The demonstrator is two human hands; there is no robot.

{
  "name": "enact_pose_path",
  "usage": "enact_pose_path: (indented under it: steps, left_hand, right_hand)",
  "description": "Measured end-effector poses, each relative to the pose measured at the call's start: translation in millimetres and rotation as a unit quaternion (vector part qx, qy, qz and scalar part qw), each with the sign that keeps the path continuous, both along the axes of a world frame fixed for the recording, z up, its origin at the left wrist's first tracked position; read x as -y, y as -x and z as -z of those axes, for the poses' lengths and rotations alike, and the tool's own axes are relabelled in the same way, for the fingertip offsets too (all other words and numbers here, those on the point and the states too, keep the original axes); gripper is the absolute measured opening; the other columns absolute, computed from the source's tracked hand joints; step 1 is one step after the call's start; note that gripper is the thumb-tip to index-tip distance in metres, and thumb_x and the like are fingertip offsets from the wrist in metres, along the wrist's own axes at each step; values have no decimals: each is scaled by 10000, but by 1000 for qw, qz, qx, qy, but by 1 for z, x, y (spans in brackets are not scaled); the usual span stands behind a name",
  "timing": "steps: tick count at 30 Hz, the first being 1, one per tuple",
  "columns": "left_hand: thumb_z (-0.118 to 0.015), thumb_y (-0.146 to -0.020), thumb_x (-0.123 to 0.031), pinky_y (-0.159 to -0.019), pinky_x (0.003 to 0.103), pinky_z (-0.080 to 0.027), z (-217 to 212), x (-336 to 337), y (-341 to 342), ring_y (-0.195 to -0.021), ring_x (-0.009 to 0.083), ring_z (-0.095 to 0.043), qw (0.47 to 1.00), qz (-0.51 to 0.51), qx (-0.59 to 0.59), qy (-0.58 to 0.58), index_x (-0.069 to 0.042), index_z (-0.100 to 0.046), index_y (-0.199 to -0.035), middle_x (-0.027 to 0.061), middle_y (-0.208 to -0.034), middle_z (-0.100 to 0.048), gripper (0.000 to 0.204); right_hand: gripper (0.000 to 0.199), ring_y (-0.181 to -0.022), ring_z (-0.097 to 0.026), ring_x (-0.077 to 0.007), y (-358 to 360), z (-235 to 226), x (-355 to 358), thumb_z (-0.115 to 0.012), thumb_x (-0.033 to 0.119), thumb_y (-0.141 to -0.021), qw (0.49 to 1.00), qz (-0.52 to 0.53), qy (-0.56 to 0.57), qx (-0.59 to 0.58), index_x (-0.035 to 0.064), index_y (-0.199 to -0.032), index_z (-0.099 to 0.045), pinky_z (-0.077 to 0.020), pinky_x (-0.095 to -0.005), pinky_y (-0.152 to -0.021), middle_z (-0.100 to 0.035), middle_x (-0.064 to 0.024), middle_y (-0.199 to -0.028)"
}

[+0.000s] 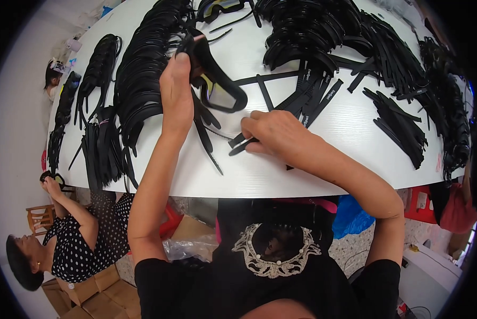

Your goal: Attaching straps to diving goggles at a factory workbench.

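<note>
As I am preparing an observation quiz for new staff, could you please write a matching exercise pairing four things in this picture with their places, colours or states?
Column 1
1. Left hand
2. Blue plastic
3. Right hand
4. Tabletop

Column 2
A. White
B. Holding a black strap
C. Holding up goggles
D. Seen below the table's near edge

Right pairs: 1-C, 2-D, 3-B, 4-A

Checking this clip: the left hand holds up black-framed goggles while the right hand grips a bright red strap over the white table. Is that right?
Not quite: the head view shows the strap in the right hand is black, not red.
</note>
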State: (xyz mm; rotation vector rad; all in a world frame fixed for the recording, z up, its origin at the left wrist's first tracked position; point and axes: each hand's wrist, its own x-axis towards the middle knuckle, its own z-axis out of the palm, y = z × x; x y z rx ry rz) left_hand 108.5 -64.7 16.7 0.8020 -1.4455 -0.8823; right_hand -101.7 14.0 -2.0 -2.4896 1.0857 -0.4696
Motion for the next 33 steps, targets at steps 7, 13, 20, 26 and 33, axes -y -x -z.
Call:
enact_pose_path:
  steps: [7, 13, 20, 26, 33]
  left_hand:
    - [-463, -1070, -572, -846, 214, -424, 2, -20, -10, -943, 62, -542, 1000, -10, 19, 17, -30, -632, -1366, -10, -1101, -654, 640]
    - [-513, -1056, -465, -981, 285, -444, 9, -24, -5, -1066, 169, -586, 989, -11, 111, 100, -13, -623, -1340, 90, -1187, -639, 545]
    - [-638, -981, -468, -955, 319, -486, 4, -37, 20, -1004, 214, -617, 983, 40, 137, 116, -31, -645, -1311, 107, -1102, -621, 548]
    - [-642, -974, -496, -952, 323, -482, 2, -42, 35, -1009, 224, -615, 985, 65, 117, 105, -39, -643, -1314, 105, -1106, -624, 570]
    - [-674, -949, -480, -940, 340, -494, -4, -55, 54, -1032, 275, -632, 980, 63, 146, 123, -41, -630, -1320, 139, -1142, -624, 576]
  right_hand:
    - [205, -748, -663, -310, 2, 5, 2, -808, 116, -794, 998, -45, 43, 5, 34, -885, -643, -517, -440, -689, -664, -92, -856]
    - [112, -772, -657, -124, 32, -27, 8, -719, 21, -879, 959, 44, -166, 225, 23, -986, -687, -524, -260, -736, -707, -24, -883]
    - [204, -624, -340, -34, 90, -36, 34, -623, 256, -1037, 692, 46, -337, 636, 53, -1016, -602, -312, -196, -553, -433, 56, -785]
    - [216, -620, -296, -13, 111, -39, 44, -552, 275, -1090, 606, -19, -358, 710, 82, -995, -563, -269, -167, -523, -378, 59, -799]
    - [173, -600, -400, -13, 55, -54, 9, -617, 220, -1018, 790, 159, -210, 553, 78, -920, -609, -290, -186, -529, -608, 16, -776]
